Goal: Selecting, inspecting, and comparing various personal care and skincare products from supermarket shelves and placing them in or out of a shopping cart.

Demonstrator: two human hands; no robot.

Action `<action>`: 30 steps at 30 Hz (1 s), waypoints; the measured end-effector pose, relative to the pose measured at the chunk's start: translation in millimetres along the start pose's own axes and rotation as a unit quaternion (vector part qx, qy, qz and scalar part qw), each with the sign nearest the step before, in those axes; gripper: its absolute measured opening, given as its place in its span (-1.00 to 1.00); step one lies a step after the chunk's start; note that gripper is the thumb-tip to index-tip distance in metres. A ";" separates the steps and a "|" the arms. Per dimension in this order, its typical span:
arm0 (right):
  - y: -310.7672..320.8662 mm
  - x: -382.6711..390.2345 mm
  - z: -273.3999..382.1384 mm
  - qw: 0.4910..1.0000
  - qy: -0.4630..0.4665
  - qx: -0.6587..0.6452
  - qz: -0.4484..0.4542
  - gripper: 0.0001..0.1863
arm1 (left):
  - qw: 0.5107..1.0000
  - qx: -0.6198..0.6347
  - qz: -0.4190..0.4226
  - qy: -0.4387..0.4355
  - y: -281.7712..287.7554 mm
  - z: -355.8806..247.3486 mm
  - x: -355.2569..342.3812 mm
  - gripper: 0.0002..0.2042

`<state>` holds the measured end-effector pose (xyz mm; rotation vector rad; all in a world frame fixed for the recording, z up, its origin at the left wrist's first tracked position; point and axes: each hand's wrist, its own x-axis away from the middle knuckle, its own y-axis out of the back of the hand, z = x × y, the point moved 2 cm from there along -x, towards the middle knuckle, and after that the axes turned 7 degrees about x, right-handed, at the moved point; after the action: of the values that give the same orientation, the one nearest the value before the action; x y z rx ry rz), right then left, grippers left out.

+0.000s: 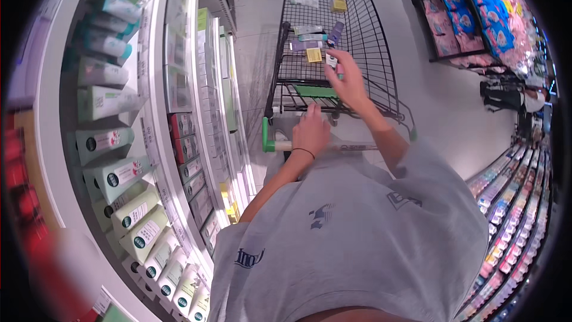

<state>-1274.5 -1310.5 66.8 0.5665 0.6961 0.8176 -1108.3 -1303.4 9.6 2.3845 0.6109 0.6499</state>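
The fingers of our right hand [350,80] are closed on a small, white, dark-marked package [331,59] above the black wire cart [316,92]; our left hand [311,133] bends loosely, its hold we cannot tell.

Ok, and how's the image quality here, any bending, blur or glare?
Head view: the shelving at left bows, and the corners go black; head view: a red-and-white shape at lower left is badly blurred; head view: a shelf edge glows bright white; head view: the left hand and right hand look fairly clear.
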 end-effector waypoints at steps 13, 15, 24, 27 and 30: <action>100.8 121.9 -164.2 0.946 -0.283 0.033 0.155 -0.69 | 0.974 -0.054 -0.125 -0.183 -5.6 -47.1 -70.3 -0.80; 99.8 106.6 -184.7 0.938 -0.299 0.015 0.175 -0.69 | 0.982 -0.079 -0.066 -0.161 -22.2 -36.8 -92.6 -0.80; -4.6 69.5 -340.1 0.889 -0.354 0.043 0.287 -0.41 | 0.989 -0.127 0.062 -0.042 -54.0 -24.6 -112.9 -0.66; -49.2 76.8 -383.2 0.825 -0.445 0.082 0.338 -0.23 | 0.993 -0.104 0.043 -0.038 -55.5 -30.9 -111.4 -0.67; -78.7 75.5 -401.8 0.804 -0.480 0.098 0.337 -0.09 | 0.995 -0.093 0.028 -0.030 -54.8 -32.6 -107.9 -0.68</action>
<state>-1499.5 -1219.3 -271.4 1.3326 -0.4144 0.9630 -1225.2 -1310.1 -34.8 2.2454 0.4389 0.6274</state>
